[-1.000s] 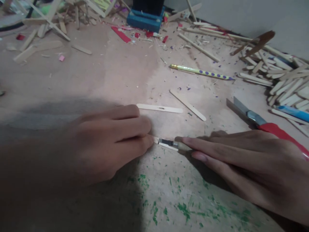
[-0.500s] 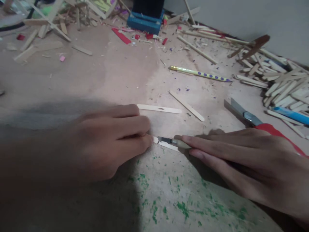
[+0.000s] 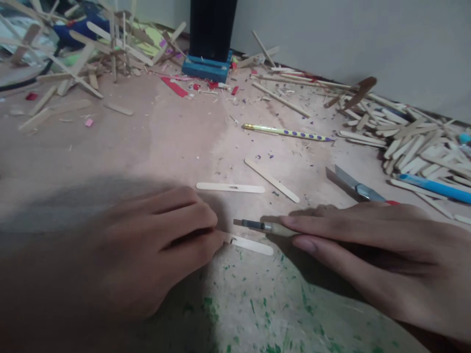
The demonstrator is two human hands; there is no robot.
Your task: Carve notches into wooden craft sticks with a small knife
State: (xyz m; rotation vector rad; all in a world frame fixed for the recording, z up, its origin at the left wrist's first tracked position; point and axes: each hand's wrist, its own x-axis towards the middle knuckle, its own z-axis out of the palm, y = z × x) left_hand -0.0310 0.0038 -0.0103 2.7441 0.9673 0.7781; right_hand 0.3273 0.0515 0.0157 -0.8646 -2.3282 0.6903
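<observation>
My left hand (image 3: 165, 250) is closed on the left end of a pale craft stick (image 3: 252, 245), which lies on the table with a dark notch mark near my fingertips. In my right hand (image 3: 371, 255) is a craft knife (image 3: 270, 228), its blade pointing left just above that stick and apart from it. A second stick (image 3: 217, 187) with a small slot in its middle lies beyond my left fingers. A third, plain stick (image 3: 272, 180) lies slanted to its right.
Scissors (image 3: 360, 189) lie beyond my right hand, partly covered. A patterned pencil (image 3: 287, 132) rests farther back. Piled sticks (image 3: 423, 142) and a blue pen (image 3: 434, 187) are at the right. A black object on a blue base (image 3: 206, 68) stands at the back, loose sticks (image 3: 81, 68) at the left.
The view has tilted up, so the table things sit lower. The knife blade has lifted off the held stick, and more of that stick's right end shows.
</observation>
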